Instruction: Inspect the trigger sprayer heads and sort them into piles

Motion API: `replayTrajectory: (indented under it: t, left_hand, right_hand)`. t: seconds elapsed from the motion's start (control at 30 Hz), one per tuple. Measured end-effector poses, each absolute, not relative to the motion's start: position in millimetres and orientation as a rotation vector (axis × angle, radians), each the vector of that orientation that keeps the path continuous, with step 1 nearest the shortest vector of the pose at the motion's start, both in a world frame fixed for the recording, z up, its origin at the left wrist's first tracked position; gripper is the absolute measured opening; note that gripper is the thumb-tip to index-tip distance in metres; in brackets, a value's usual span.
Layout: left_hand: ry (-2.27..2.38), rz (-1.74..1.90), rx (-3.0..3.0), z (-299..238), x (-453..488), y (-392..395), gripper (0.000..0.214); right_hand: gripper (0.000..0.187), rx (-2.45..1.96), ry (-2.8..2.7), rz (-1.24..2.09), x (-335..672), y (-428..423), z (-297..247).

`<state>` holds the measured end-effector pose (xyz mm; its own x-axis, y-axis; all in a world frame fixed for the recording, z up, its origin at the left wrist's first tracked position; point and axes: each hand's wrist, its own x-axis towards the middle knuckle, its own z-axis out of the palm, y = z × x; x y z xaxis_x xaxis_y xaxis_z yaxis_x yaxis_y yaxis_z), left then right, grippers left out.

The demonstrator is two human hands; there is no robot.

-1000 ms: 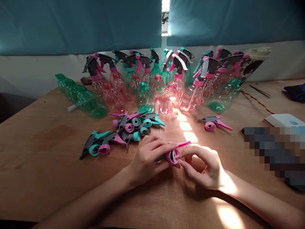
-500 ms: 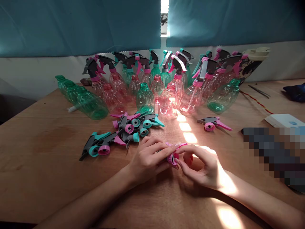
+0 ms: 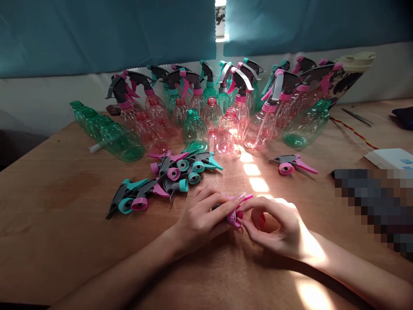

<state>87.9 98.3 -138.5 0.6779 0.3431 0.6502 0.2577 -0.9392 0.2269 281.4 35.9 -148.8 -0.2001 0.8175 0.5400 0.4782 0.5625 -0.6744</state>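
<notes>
My left hand (image 3: 201,217) is wrapped round a grey and pink spray-trigger head (image 3: 235,211), low over the wooden table (image 3: 48,224). My right hand (image 3: 277,228) pinches the pink collar of the same head from the right, fingers curled. Its pink trigger lever sticks out above my fingertips. Just beyond my left hand lies a pile of loose trigger heads (image 3: 174,172) with pink and teal collars. One more pink trigger head (image 3: 290,164) lies alone to the right.
Several pink and green clear spray bottles (image 3: 226,129) stand in a cluster at the back, some capped; green ones (image 3: 109,135) lie at the left. A white box (image 3: 392,157) and a blurred patch sit at the right edge. Teal curtains hang behind.
The trigger head has turned in my hands, so its pink collar opening no longer faces me. My right fingers have closed in on the collar. The view shifted slightly.
</notes>
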Motion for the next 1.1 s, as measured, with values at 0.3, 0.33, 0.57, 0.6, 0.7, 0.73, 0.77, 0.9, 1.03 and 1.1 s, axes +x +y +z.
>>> replayTrajectory:
  t: [0.3,0.33,0.57,0.6,0.7,0.73,0.77,0.9,1.03,1.1]
  left_hand:
    - [0.437,1.120,2.682,-137.3,91.5,93.0,0.033]
    - [0.434,1.129,2.673,-138.2,91.8,93.0,0.033]
    - [0.467,1.125,2.656,-140.1,89.2,96.4,0.038]
    - [0.468,1.122,2.658,-139.8,88.9,96.4,0.039]
    - [0.478,1.109,2.662,-139.0,88.9,95.6,0.038]
    - [0.478,1.113,2.663,-139.0,89.3,95.1,0.038]
    - [0.480,1.118,2.661,-139.0,90.0,94.6,0.038]
    - [0.487,1.146,2.629,-139.5,93.9,92.0,0.033]
    - [0.492,1.134,2.613,-139.6,96.1,89.8,0.032]
    - [0.495,1.126,2.617,-139.3,95.4,89.6,0.032]
  right_hand:
    - [0.026,-0.863,-1.912,0.465,283.2,37.3,-148.5]
    - [0.026,-0.874,-1.912,0.466,283.6,36.8,-148.3]
    - [0.018,-1.020,-1.868,0.418,284.5,38.8,-141.2]
    - [0.020,-1.013,-1.870,0.410,284.4,39.4,-140.4]
    - [0.022,-1.007,-1.871,0.404,283.2,39.7,-140.6]
    - [0.022,-1.012,-1.868,0.407,282.5,39.3,-141.2]
    - [0.021,-1.015,-1.864,0.407,281.9,38.7,-142.0]
    - [0.022,-1.025,-1.864,0.382,279.2,36.2,-144.6]
    - [0.022,-1.018,-1.877,0.387,278.2,34.9,-146.0]
    - [0.022,-1.014,-1.865,0.392,278.9,35.0,-146.6]
